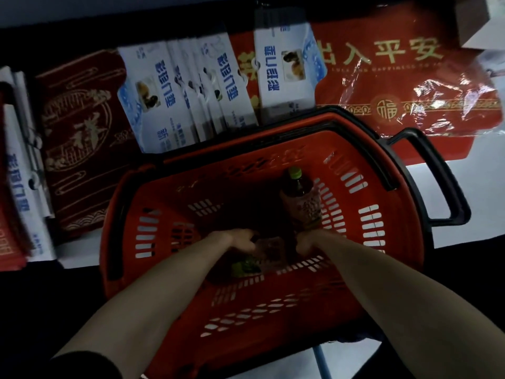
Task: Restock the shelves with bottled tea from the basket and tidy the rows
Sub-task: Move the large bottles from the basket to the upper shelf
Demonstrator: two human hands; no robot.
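Observation:
A red plastic basket (153,214) with black handles sits on the floor below me. One tea bottle (299,198) with a green cap and pink label lies against its far right wall. A second tea bottle (266,251), green cap toward me, lies at the bottom between my hands. My left hand (237,240) curls round this bottle near its left side. My right hand (308,243) reaches down at the bottle's right end with its fingers curled; the dark hides what they hold.
Red doormats (82,138) with gold patterns and white-and-blue packaged mats (175,88) lie on a low display beyond the basket. A large red mat in clear plastic (396,86) lies at the far right. A black pull handle (437,173) juts out on the basket's right.

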